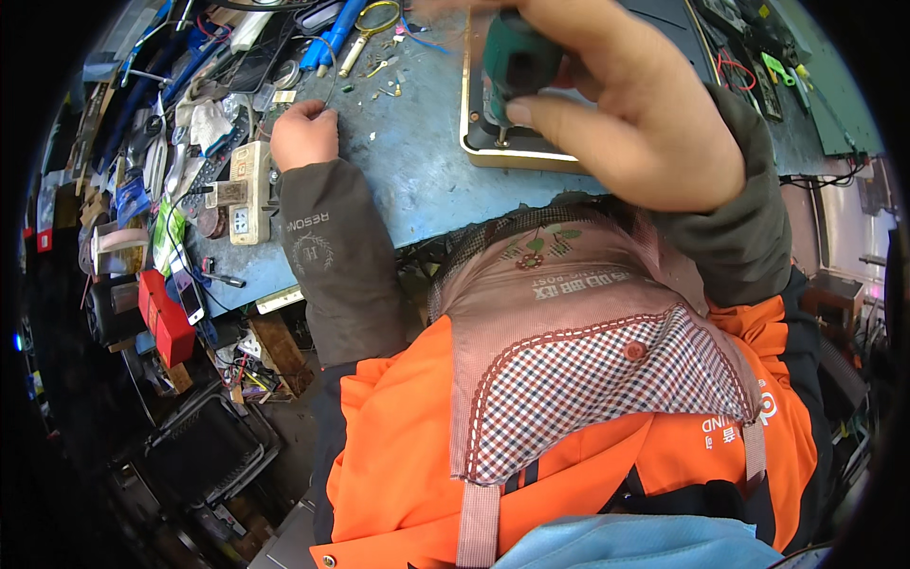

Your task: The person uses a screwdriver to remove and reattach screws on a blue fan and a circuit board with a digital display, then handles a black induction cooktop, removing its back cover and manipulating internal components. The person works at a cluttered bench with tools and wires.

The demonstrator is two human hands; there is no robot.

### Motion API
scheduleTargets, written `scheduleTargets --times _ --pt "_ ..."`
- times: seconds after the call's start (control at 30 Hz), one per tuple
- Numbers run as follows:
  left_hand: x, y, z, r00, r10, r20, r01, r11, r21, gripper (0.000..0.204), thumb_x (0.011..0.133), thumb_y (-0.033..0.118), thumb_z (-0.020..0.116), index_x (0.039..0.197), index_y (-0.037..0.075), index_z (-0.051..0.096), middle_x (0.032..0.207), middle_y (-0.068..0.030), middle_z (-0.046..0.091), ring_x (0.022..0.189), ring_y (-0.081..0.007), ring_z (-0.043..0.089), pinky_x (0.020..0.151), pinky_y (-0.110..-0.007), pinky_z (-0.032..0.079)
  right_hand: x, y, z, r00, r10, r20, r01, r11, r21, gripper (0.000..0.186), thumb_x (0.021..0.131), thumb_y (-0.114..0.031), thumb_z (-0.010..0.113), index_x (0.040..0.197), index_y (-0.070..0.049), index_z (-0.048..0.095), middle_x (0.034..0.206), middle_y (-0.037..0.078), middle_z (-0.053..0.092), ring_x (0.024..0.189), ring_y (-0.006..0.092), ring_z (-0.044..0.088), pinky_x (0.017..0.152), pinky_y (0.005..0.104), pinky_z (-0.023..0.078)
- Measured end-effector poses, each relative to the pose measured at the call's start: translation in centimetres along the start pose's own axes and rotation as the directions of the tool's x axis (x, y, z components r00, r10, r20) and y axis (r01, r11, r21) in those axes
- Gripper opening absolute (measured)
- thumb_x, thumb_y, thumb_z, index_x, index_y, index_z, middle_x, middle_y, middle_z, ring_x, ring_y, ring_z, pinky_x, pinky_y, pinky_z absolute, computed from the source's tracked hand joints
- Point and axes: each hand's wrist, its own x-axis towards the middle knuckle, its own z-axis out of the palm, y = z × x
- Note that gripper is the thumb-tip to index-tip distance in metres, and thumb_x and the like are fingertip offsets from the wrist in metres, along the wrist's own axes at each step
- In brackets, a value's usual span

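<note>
My right hand is wrapped round a green cordless screwdriver, which points down at the near left corner of a flat device with a gold-coloured rim and dark face. The bit meets the corner at a small brass-coloured screw, though my thumb and the tool partly cover that spot. On the blue bench top, my left hand rests with its fingers curled in, beside a white power strip. Whatever those fingers may hold is hidden.
A gold-rimmed magnifying glass and small loose parts lie beyond my left hand. Tools and cables crowd the bench's left side, with a phone and a red box at its edge. A green mat is at far right.
</note>
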Motion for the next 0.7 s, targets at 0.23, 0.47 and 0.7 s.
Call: scheduleTargets --times 0.23,0.47,0.7 --pt "0.1 1.2 -0.4 0.995 -0.094 0.044 0.088 0.989 0.117 0.024 0.085 0.025 0.078 0.102 0.009 0.082 0.097 -0.0161 0.079 0.093 -0.0332 0.075 0.086 -0.042 0.057 1.3 0.3 1.4 0.961 -0.138 -0.24 0.13 0.99 -0.05 0.082 0.08 -0.006 0.083 0.153 -0.005 0.046 0.12 0.019 0.068 0.092 0.0346 0.069 0.082 0.0348 0.059" --pt "0.1 1.1 0.6 0.997 0.025 -0.076 -0.017 0.994 0.104 0.022 0.084 0.024 0.071 0.091 0.004 0.076 0.089 -0.0164 0.077 0.084 -0.0334 0.074 0.08 -0.045 0.056 0.3 0.8 1.0 0.972 -0.133 -0.195 0.137 0.991 0.007 0.081 0.08 -0.002 0.077 0.154 -0.005 0.044 0.124 0.021 0.066 0.098 0.0371 0.069 0.085 0.0361 0.058" --pt "0.4 0.5 1.6 0.987 -0.079 -0.139 0.022 0.928 -0.373 0.02 0.083 0.017 0.074 0.09 -0.002 0.071 0.079 -0.0081 0.071 0.067 -0.0165 0.065 0.067 -0.033 0.054 -0.5 1.3 1.0 0.969 -0.131 -0.209 0.143 0.989 0.045 0.081 0.079 0.001 0.071 0.155 -0.004 0.043 0.127 0.024 0.065 0.103 0.0395 0.068 0.088 0.0374 0.057"
